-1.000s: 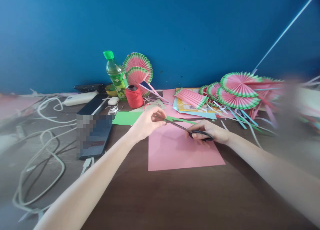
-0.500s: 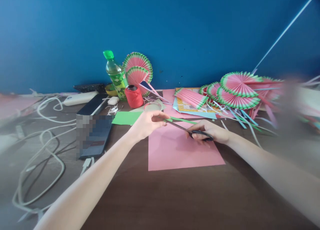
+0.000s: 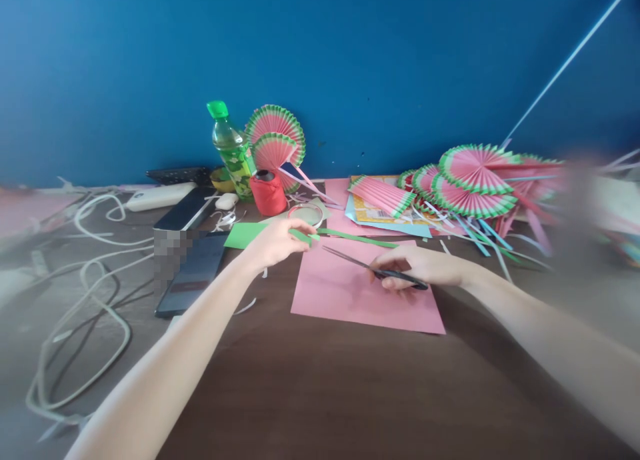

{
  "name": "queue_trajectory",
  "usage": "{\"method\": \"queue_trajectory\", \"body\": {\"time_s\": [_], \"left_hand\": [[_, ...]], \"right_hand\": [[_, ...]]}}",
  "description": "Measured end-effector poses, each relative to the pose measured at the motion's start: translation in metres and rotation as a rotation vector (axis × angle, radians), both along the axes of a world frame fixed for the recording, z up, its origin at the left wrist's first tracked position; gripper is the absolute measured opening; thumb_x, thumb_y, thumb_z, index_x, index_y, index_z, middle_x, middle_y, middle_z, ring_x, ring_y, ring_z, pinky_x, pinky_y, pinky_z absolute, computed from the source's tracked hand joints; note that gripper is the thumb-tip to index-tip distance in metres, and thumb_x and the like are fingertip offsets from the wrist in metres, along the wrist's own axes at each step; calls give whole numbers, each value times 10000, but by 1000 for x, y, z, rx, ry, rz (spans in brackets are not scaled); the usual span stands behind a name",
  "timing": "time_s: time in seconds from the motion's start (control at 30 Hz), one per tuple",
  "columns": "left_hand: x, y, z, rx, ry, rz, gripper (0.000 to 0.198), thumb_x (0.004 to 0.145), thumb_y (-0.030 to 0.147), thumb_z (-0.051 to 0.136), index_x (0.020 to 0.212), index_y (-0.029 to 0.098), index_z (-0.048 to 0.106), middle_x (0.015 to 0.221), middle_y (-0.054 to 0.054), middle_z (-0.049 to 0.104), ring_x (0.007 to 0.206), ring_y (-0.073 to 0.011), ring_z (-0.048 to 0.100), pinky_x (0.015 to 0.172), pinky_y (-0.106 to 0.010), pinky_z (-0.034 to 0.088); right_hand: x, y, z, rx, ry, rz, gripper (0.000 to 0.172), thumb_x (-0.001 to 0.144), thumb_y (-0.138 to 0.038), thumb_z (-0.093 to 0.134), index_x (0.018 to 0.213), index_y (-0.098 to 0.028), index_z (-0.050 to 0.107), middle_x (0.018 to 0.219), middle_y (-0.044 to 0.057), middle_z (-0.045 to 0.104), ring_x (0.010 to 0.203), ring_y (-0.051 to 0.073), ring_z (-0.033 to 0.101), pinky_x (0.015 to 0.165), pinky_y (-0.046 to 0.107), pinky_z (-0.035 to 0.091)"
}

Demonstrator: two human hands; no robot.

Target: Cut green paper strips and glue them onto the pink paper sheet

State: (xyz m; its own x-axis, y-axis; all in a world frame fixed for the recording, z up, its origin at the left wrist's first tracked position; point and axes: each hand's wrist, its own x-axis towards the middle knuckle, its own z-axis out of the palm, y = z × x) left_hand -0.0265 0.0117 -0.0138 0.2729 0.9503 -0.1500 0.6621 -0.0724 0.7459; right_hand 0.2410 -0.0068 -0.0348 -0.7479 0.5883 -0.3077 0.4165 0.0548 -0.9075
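Observation:
My left hand pinches the end of a thin green paper strip that runs right across the top of a pink paper sheet. A larger green sheet lies just behind that hand. My right hand grips black-handled scissors over the pink sheet. Their blades point left and are closed, with the tip a little short of the left fingers and apart from the strip.
A dark phone lies left of the pink sheet, with white cables beyond it. At the back stand a green bottle, a red thread spool and pleated watermelon paper fans. A tape ring lies behind my left hand.
The scissors have drawn back right and away from the green strip. My left hand moved left with the strip's end. The pink sheet now lies turned slightly, and a paper sliver appears near my left forearm.

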Motion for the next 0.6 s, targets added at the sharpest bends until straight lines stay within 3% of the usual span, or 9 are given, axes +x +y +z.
{"method": "queue_trajectory", "body": {"time_s": [0.17,0.37,0.6], "left_hand": [[-1,-1,5,-56,111,-100,291,604,299,662,883,218,677,814,-1,682,810,-182,610,763,-272,416],[-8,-1,8,-205,52,-221,310,587,183,610,888,204,679,806,-5,694,750,-152,609,682,-227,425],[-16,3,9,-248,90,-351,292,573,151,585,832,218,701,873,-7,696,764,-140,600,664,-209,422]], "right_hand": [[4,-2,5,-39,-97,65,456,719,-410,625,1094,-151,602,752,19,601,528,87,549,488,208,450],[9,-2,10,20,-159,212,496,671,-362,673,1134,-193,620,1000,56,658,881,169,590,721,230,471],[17,0,20,178,-236,172,486,636,-341,656,1107,-219,643,977,25,677,874,202,604,717,243,466]]}}
